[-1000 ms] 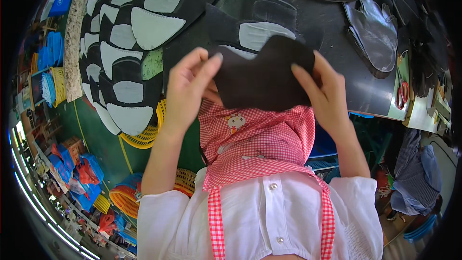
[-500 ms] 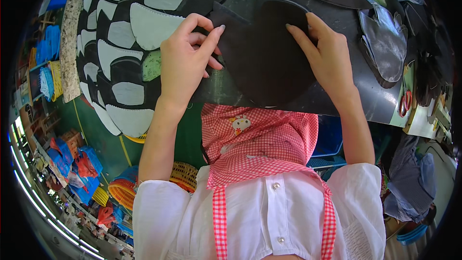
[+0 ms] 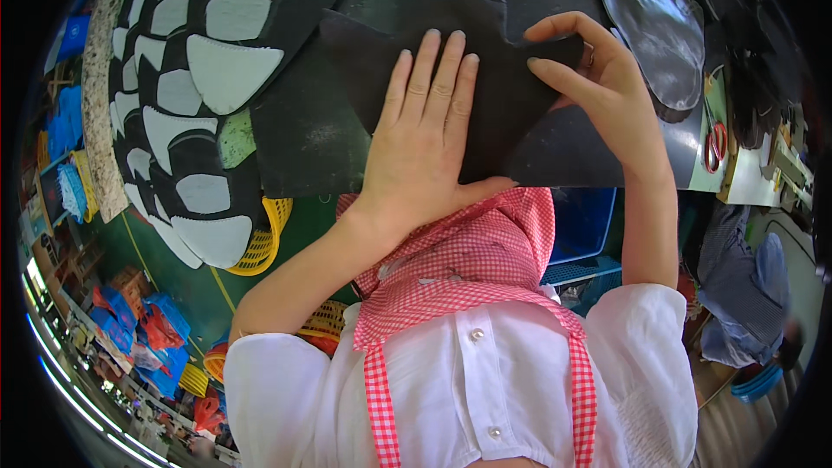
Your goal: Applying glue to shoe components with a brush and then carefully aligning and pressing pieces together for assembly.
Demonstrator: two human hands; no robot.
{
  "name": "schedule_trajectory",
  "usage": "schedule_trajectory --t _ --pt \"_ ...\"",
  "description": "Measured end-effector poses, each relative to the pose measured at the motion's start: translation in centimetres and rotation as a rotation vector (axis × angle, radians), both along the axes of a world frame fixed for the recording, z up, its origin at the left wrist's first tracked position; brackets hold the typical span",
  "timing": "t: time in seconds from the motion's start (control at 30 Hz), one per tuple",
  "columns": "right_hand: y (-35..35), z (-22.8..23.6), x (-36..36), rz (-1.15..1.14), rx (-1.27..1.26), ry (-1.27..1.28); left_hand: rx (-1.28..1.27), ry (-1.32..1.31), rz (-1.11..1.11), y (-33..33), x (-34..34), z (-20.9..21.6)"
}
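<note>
On the black tabletop [image 3: 303, 143] in front of me lies a dark brown cut piece of sheet material [image 3: 507, 113], with a notched, curved far edge. My left hand [image 3: 420, 139] rests flat on it, fingers stretched out and thumb pointing right along the table's near edge. At the piece's right side, my right hand [image 3: 607, 78] has its thumb and curled fingers around a dark corner of it.
Rows of black pieces with white shaped patches [image 3: 230, 74] overlap along the left. Shiny dark stacked pieces [image 3: 663, 39] and red-handled scissors [image 3: 715, 146] lie right. Below the table edge are a yellow basket [image 3: 270, 238] and a blue bin [image 3: 582, 224].
My left hand has gone from loosely curled at the piece's left edge to flat on top of it. My right hand has shifted slightly down its right side. The view has shifted slightly.
</note>
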State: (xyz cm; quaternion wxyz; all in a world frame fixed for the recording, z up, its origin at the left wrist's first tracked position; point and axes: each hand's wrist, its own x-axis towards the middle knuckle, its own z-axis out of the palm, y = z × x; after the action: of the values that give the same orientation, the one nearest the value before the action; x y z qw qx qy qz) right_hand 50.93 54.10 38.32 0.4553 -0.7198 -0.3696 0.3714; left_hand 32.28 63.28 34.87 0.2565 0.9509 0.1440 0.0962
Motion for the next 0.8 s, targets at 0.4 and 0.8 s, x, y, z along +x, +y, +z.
schedule_trajectory --t 0.4,0.8 --pt "-1.9 -2.4 0.0 -0.241 -0.087 -0.255 0.163 0.053 -0.233 0.5 -0.2 -0.1" --pt "-3.1 -3.3 -0.5 0.119 -0.083 -1.129 0.386 0.108 0.196 2.9 -1.5 -0.6"
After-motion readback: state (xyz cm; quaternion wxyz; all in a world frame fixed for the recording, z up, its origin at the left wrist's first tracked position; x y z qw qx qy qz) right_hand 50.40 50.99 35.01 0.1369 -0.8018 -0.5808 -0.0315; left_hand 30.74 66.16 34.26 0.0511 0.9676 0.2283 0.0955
